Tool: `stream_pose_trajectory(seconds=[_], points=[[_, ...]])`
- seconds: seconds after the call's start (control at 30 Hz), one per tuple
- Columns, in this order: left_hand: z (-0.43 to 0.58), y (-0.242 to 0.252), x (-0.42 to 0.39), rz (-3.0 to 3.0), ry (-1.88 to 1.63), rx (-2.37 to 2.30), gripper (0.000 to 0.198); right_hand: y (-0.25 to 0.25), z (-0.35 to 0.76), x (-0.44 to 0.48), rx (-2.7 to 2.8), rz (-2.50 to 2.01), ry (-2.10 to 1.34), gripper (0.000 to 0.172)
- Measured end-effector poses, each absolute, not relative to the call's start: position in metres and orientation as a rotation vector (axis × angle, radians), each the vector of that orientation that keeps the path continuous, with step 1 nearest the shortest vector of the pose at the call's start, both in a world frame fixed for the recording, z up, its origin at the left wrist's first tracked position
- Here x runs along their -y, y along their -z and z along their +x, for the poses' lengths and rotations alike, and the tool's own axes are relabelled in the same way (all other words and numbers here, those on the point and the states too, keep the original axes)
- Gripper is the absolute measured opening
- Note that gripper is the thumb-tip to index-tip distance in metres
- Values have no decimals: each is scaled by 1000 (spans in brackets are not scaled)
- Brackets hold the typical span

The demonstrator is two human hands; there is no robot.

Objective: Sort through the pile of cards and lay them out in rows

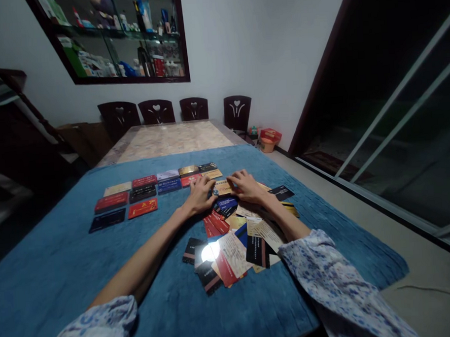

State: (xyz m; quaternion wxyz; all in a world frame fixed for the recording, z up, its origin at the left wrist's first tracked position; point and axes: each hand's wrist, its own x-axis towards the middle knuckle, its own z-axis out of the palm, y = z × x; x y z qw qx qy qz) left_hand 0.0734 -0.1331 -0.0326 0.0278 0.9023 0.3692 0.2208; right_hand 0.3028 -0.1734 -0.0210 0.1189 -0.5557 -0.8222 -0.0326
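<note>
My left hand (201, 194) and my right hand (246, 187) pinch a yellow-gold card (223, 188) between them, one at each short end. Under and in front of my hands spreads a loose, overlapping pile of cards, among them a blue card (227, 204), red cards (215, 224), a cream card (236, 253) with small print and a black card (257, 251). Beyond and to the left of my left hand, other cards lie in rough rows, including an orange-red card (142, 208), a dark blue card (107, 220) and a black card (142, 193).
A blue cloth (156, 289) covers the near part of the table; the far part is a stone-patterned top (169, 137). Several dark chairs (237, 112) stand behind it. A glass-shelved wall cabinet (125, 32) hangs at the back. Sliding doors (390, 123) are on the right.
</note>
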Motion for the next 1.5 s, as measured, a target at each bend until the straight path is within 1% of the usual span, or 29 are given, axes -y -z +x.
stream_pose_trajectory(seconds=[0.13,0.3,0.37,0.53,0.63,1.0,1.1,1.33,1.5], points=[[74,31,136,2768,-649,-1189,40,15,300,170,2457,-1673,84,43],[73,30,135,2750,-637,-1245,38,2,296,165,2528,-1733,79,49],[72,31,133,2744,-652,-1250,39,-4,294,164,2553,-1757,88,48],[70,29,127,2763,-623,-1270,38,-18,286,159,2614,-1798,102,32],[69,24,123,2791,-599,-1295,37,-23,282,152,2632,-1788,118,28],[68,13,100,2773,-561,-1379,30,-23,275,118,2618,-1789,160,34],[71,14,92,2765,-548,-1407,26,-20,273,109,2588,-1818,161,34],[79,21,78,2736,-575,-1455,23,-15,273,89,2555,-1928,92,44],[79,25,69,2763,-520,-1472,19,-9,273,77,2542,-1937,73,43]])
